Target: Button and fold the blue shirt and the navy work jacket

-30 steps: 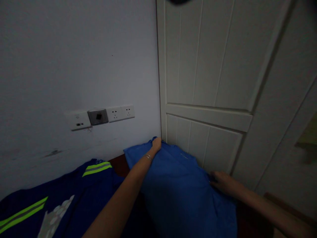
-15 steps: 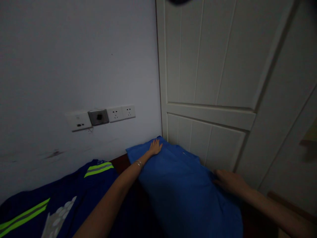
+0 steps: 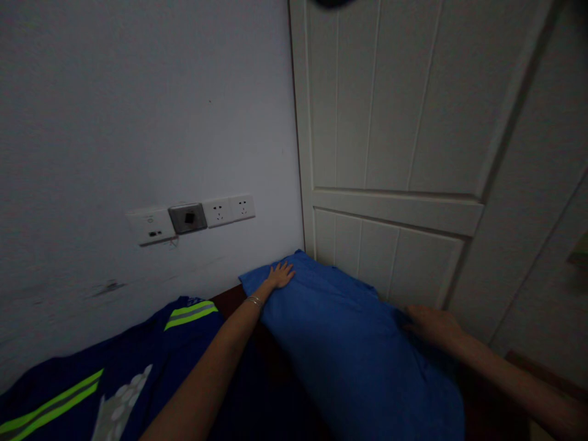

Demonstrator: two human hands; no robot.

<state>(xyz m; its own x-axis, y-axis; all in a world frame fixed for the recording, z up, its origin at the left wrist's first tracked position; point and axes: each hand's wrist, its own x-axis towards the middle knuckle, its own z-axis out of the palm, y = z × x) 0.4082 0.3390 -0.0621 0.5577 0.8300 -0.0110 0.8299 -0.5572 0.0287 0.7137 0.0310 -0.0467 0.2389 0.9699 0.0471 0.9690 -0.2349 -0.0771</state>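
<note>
A plain blue garment [image 3: 349, 343] is spread over a dark red-brown surface in the corner, its far edge reaching the wall and the white door. On its upper left part my left hand [image 3: 281, 275] lies flat with the fingers spread, a bangle at the wrist. At the garment's right edge, close to the door, my right hand [image 3: 434, 326] has its fingers bent onto the cloth; its fingertips are dim and partly hidden. To the left of my left forearm lies a dark blue jacket [image 3: 138, 349] with yellow-green and grey reflective stripes.
Sockets [image 3: 229, 210] and a grey plate [image 3: 188, 218] sit on the white wall [image 3: 138, 110] behind the clothes. The panelled door [image 3: 395, 202] rises on the right. A strip of the red-brown surface [image 3: 229, 301] shows between jacket and garment.
My left hand has slid slightly left and down over the blue garment. The right hand stays at the garment's right edge. The view has shifted a little.
</note>
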